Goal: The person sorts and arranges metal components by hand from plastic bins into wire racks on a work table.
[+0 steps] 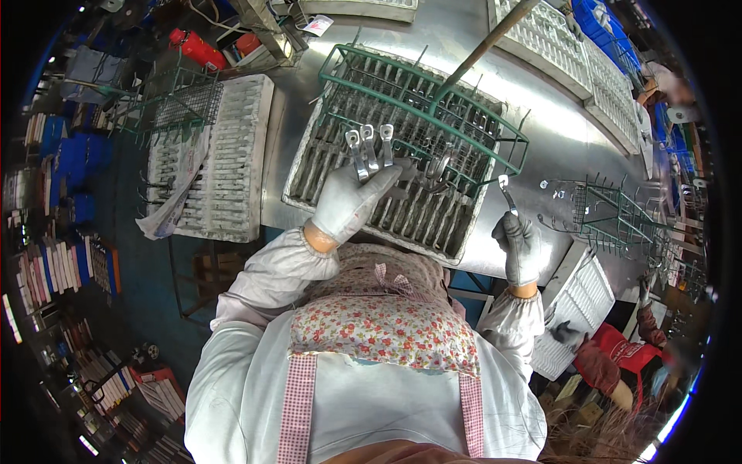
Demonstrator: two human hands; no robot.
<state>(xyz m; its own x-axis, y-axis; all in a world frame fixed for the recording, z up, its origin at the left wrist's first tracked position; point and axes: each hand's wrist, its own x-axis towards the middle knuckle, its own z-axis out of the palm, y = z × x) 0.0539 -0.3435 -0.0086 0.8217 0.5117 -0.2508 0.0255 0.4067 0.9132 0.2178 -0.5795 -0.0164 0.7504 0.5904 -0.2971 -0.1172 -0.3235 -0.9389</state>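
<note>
My left hand (352, 199), in a whitish glove, is closed around several shiny metal handles (369, 147). Their flat ends, each with a hole, fan out above my fingers. To the right, my gloved right hand (519, 243) grips a single curved metal handle (508, 195) of the same look, its holed end pointing up. Beyond my left hand lies a slotted white tray (301, 174) with rows of metal pieces in it. Over the tray rests a green wire hanging rack (429, 112) with prongs, and bent shiny parts (438, 166) show near its lower edge.
Another slotted tray (232, 182) stands left, with a green rack (185, 108) and a plastic bag (179, 197) on it. More trays (541, 46) line the back right of the metal table (456, 31). A prong rack (618, 216) is at right, near another person's glove (570, 334).
</note>
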